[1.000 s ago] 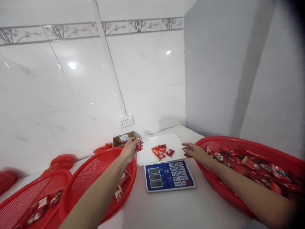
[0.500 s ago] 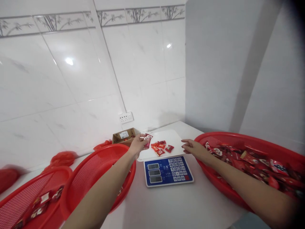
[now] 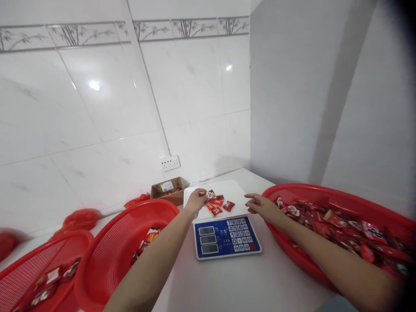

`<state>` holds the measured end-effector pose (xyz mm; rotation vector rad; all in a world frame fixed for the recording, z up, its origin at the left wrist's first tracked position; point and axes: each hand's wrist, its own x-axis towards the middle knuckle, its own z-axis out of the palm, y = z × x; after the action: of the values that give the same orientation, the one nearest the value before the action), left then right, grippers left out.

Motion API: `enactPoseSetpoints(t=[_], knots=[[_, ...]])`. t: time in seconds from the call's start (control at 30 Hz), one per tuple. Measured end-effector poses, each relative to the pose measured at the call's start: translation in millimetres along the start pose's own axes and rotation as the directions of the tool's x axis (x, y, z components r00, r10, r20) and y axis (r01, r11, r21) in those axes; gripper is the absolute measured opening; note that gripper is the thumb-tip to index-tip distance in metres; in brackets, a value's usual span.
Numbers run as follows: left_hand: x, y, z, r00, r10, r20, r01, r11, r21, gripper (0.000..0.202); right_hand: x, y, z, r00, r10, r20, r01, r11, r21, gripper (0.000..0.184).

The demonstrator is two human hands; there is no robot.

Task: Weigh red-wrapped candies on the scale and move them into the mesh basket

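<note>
My left hand (image 3: 196, 203) is over the left side of the white weighing pan (image 3: 235, 190), its fingertips closed on a red-and-white candy packet (image 3: 211, 194). That packet is right by a small group of red wrapped candies (image 3: 215, 211) lying on the pan. A single red candy (image 3: 229, 206) lies slightly apart on the right. My right hand (image 3: 264, 209) hovers at the pan's right edge with its fingers apart and nothing in them. In front of the pan is the scale's blue keypad and display panel (image 3: 224, 236); its digits are too faint to read.
A large red basket (image 3: 302, 187) full of wrapped candies stands at right. Two red mesh baskets (image 3: 100, 255) with fewer packets are at left. Behind are a small cardboard box (image 3: 175, 197), red plastic bags (image 3: 81, 219) and a wall socket (image 3: 170, 163).
My left hand has moved right with the packet, bringing it down beside the candies on the pan. The right hand stays near the pan's edge. The view has shifted slightly.
</note>
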<state>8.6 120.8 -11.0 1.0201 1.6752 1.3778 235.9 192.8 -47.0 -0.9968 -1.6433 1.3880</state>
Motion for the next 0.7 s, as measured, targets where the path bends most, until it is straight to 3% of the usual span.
enactPoseSetpoints(t=[0.13, 0.27, 0.47, 0.7], knots=[[-8, 3, -4.0, 0.998, 0.04, -0.041, -0.038, 0.998, 0.044, 0.031, -1, 0, -1, 1.0, -0.01, 0.02, 0.01, 1.0, -0.01, 0.023], [-31, 20, -21.3, 0.989, 0.122, -0.082, -0.118, 0.992, 0.053, 0.035, 1, 4, -1, 1.0, -0.015, 0.02, 0.016, 1.0, -0.023, 0.023], [-80, 46, -57.4, 0.981, 0.194, 0.01, -0.194, 0.981, -0.003, 0.032, 2, 6, -2, 0.999, -0.035, 0.024, 0.036, 0.998, -0.041, 0.026], [-103, 38, -96.1, 0.988, 0.148, -0.039, -0.147, 0.988, 0.038, 0.028, -2, -1, 1, 1.0, 0.013, 0.001, -0.013, 0.998, -0.059, 0.023]])
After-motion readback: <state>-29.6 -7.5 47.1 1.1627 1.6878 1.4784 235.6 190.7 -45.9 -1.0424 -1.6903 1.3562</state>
